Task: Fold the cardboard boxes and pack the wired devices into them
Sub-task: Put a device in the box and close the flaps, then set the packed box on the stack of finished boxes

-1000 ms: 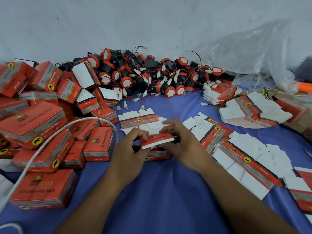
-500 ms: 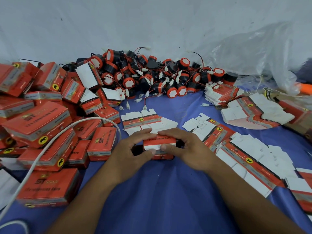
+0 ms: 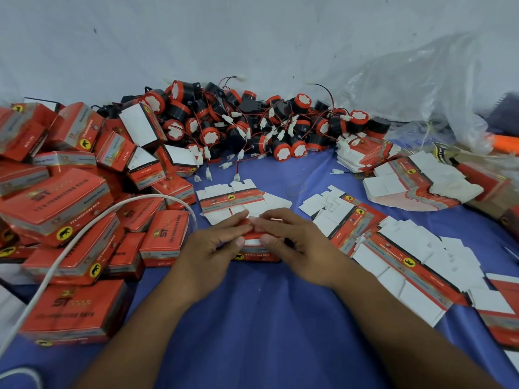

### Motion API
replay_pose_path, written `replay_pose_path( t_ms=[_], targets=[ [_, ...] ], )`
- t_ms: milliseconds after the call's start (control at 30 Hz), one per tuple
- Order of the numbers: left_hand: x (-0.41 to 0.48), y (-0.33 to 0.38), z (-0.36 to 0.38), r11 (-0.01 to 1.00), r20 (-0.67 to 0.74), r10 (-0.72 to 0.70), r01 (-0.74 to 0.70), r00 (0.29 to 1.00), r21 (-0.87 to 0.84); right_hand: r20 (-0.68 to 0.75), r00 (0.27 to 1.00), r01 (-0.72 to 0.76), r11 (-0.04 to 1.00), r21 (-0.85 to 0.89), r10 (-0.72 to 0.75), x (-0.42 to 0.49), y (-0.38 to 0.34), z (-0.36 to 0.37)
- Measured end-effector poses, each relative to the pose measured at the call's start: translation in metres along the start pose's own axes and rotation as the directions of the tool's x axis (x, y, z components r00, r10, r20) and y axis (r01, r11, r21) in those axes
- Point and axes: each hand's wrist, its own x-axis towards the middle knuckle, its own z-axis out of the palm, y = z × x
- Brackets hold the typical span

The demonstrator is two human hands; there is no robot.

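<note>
Blue cloth (image 3: 252,327) covers the floor. The left hand (image 3: 210,249) and right hand (image 3: 297,245) pinch one small red box (image 3: 254,256), pressing its flap closed. Finished boxes (image 3: 70,197) pile left of the grip. Many wired devices (image 3: 247,122) beyond it and flat blanks (image 3: 398,248) to its right remain. A white cable (image 3: 84,228) loops nearby, not obstructing.

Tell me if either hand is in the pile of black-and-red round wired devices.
No, the left hand and right hand both hold a small red cardboard box on the blue cloth, short of the pile of wired devices.
</note>
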Motion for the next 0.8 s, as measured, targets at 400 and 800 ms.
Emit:
replay_pose_path(
  t_ms=[400,800],
  targets=[
    [-0.002,-0.007,0.006,0.987,-0.087,0.077,-0.064,0.993,0.146,-0.006,1.000,-0.006,0.980,0.197,0.007,0.000,-0.008,0.005],
    [0.001,-0.007,0.010,0.920,0.102,0.062,-0.097,0.993,0.380,0.063,0.988,0.147,0.977,-0.153,-0.139,-0.002,-0.010,-0.003]
  ],
)
